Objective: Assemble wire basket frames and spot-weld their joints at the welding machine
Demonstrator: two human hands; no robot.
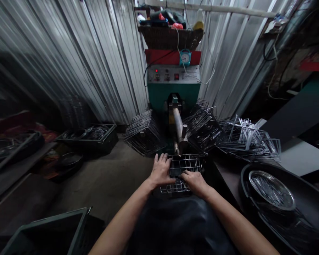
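Observation:
A metal wire rack (187, 163) with a grid of thin bars lies just below the electrode tip of a spot-welding machine (172, 88). My left hand (161, 170) grips its left side, fingers over the edge and thumb pointing inward. Closed on the bars at the near middle is my right hand (194, 181), its fingertips partly hidden. The grid's lower part shows between and below both hands. Above it, the machine's thick metal arm (178, 124) reaches toward me. A dark apron (178, 226) covers my lap.
Stacked wire frames (143, 132) stand left of the machine, with another stack (204, 127) on its right. Loose wire pieces (247, 134) lie farther right. A round metal dish (272, 189) of rods sits in a black tub (246, 180). Crates (103, 141) stand on the left.

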